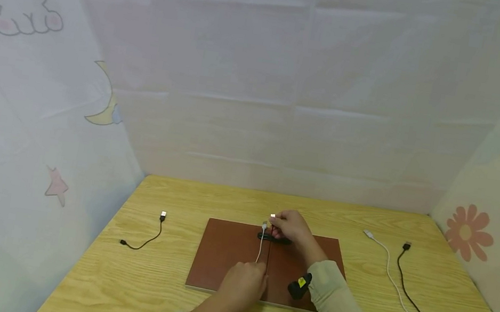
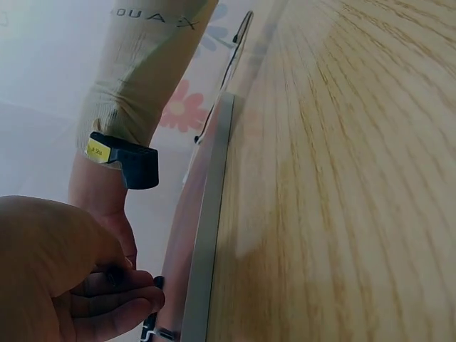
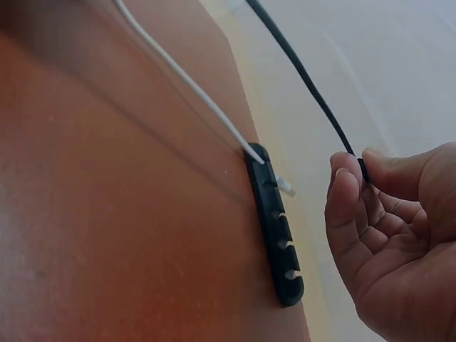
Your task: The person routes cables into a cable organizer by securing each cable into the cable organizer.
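The left hand (image 1: 242, 284) pinches the near end of the black cable (image 3: 309, 80), which runs over the brown board (image 1: 223, 252). Keeping it taut should help seat it in the clip (image 3: 273, 229), the right hand (image 1: 292, 228), pinching the plug (image 1: 273, 215) beyond, pressing straight down.

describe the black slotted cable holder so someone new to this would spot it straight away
On the wooden table lies a brown board. Near the board's far edge sits the black cable holder, with a white cable running through it near one end. Unlike the thin black cable beside it, it is a short bar with rounded ends and notches along one side.
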